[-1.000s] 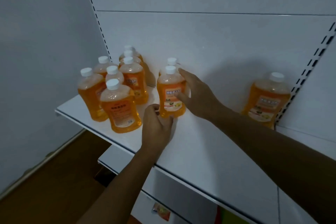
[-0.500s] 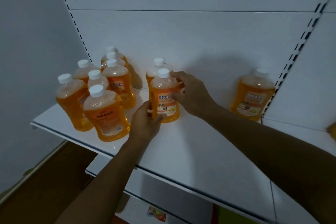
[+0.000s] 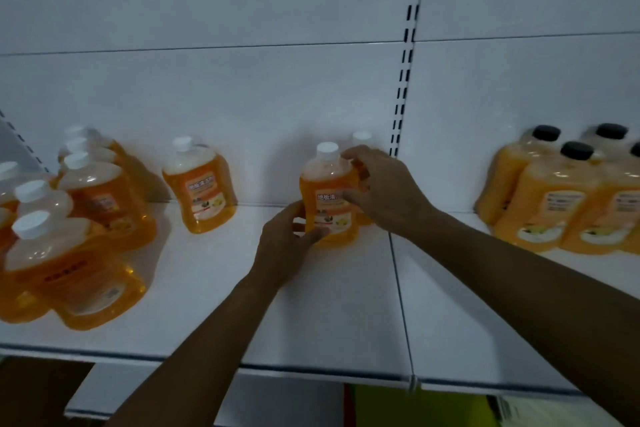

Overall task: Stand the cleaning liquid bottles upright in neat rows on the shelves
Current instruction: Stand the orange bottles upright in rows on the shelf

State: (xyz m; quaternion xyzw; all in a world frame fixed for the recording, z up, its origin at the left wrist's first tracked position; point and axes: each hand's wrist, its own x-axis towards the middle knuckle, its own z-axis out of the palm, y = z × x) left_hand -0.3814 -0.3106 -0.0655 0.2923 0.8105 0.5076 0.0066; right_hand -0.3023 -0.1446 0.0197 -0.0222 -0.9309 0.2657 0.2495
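Orange cleaning-liquid bottle with a white cap (image 3: pixel 329 192) stands upright mid-shelf on the white metal shelf (image 3: pixel 329 315). Nearer left crowds a white-capped orange bottle cluster (image 3: pixel 69 236). Left hand (image 3: pixel 284 243) grips its base; right hand (image 3: pixel 381 187) grips its shoulder. Behind stands another white-capped bottle (image 3: pixel 362 140); black-capped orange bottles (image 3: pixel 568 198) are far right.

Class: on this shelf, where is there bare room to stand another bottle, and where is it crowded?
Bare: the gap between the lone bottle and the held bottle, and the front strip of the shelf. Crowded: the left cluster and the black-capped bottles at right.
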